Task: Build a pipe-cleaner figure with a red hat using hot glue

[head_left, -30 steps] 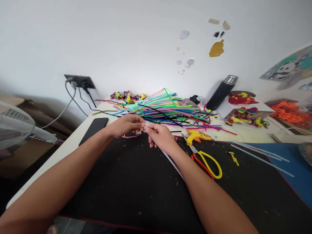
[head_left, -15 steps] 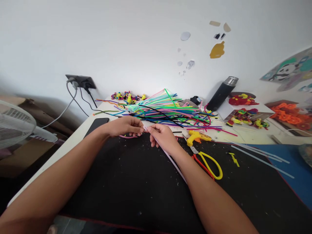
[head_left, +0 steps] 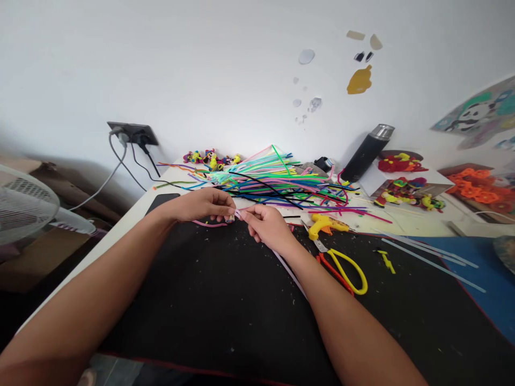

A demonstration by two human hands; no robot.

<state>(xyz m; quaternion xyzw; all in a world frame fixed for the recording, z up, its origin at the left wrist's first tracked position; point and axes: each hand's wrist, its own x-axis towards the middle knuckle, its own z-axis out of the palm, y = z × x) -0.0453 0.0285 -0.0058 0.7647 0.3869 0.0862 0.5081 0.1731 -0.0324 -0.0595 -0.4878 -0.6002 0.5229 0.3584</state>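
A pale lilac pipe cleaner point(head_left: 290, 274) runs from between my fingertips down past my right wrist over the black mat point(head_left: 201, 300). My left hand point(head_left: 213, 205) pinches its upper end, thumb and index finger pressed together. Close beside it, my right hand point(head_left: 267, 225) grips the same pipe cleaner between thumb and index finger. A small bend of it shows between the two hands. Behind them lies a large heap of coloured pipe cleaners point(head_left: 269, 179). A pink strand point(head_left: 211, 223) rests on the mat under my left hand.
Right of my hands lie a yellow glue gun point(head_left: 328, 225), scissors with red and yellow handles point(head_left: 358, 268), a yellow scrap point(head_left: 387, 262) and glue sticks point(head_left: 434, 265). Further back stand a black thermos point(head_left: 368, 153) and small figures point(head_left: 402, 194). A phone point(head_left: 161, 201) lies left.
My left hand has shifted slightly left and up, and a little more of the pipe cleaner shows between my fingertips. Both hands still hold it.
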